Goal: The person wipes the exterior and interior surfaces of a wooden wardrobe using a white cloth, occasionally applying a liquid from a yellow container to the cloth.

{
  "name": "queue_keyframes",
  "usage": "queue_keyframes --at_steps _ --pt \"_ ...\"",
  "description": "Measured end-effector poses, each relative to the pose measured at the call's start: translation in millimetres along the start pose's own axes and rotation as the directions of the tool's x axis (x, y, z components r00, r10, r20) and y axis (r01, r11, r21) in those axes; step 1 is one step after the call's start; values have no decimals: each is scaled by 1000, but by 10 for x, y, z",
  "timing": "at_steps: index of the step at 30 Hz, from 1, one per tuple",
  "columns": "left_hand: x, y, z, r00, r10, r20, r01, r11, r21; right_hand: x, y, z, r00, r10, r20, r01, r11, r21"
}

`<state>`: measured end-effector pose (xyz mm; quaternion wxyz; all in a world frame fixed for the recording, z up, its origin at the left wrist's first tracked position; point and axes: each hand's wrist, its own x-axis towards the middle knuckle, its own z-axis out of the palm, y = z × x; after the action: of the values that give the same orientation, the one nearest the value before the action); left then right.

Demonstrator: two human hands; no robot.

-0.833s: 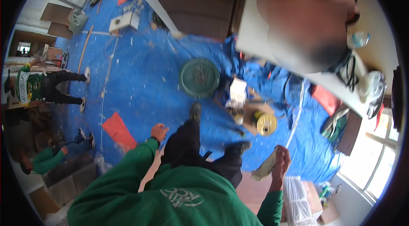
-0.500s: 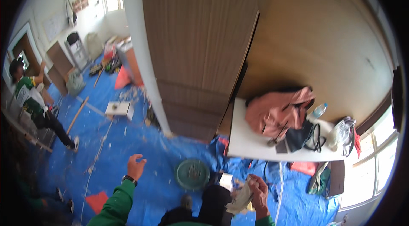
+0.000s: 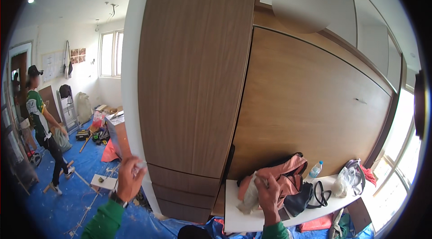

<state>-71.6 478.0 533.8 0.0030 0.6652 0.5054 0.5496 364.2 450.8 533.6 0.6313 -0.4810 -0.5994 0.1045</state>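
From my remote seat I see the left hand (image 3: 130,179) raised at the lower left, its forearm slanting up from the lower edge in a green sleeve (image 3: 104,221), a dark band (image 3: 119,199) around the wrist. The right hand (image 3: 269,194) is up too, its forearm nearly upright, in front of a white table (image 3: 233,217). On that table I make out a pink bag (image 3: 290,171), a clear bottle (image 3: 316,169), a dark pouch (image 3: 299,200) and a plastic bag (image 3: 344,184). A tall brown cabinet (image 3: 193,72) stands between the left hand's side of my view and the table; a blue sheet (image 3: 92,209) covers the floor, and a co-worker (image 3: 42,117) stands well apart at far left. My right fingers are closed together on a pale cloth (image 3: 248,199), which hangs to their left, overlapping the pink bag in view; I cannot tell whether they touch. My left fingers are curled with something whitish at the tips, but whether they grip it I can't tell.
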Motion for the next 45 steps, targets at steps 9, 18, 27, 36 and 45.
queue_keyframes --at_steps 9,18,27,36,45 --pt "4024 2424 883 582 779 -231 -766 621 165 2701 -1293 -15 888 -447 -103 451 892 19" --pt "6048 3148 895 461 851 -249 -705 522 480 5121 -2686 125 672 -706 -223 702 703 -114" --pt "6099 3152 964 512 825 -240 -712 563 419 6228 -3192 354 545 -792 -276 760 606 -234" --pt "6120 3119 961 498 817 -291 -730 576 367 6535 -3523 457 529 -806 -264 702 591 -398" --pt "6107 3081 1013 489 826 -280 -757 562 334 7564 -4677 192 519 -796 -312 568 594 -570"
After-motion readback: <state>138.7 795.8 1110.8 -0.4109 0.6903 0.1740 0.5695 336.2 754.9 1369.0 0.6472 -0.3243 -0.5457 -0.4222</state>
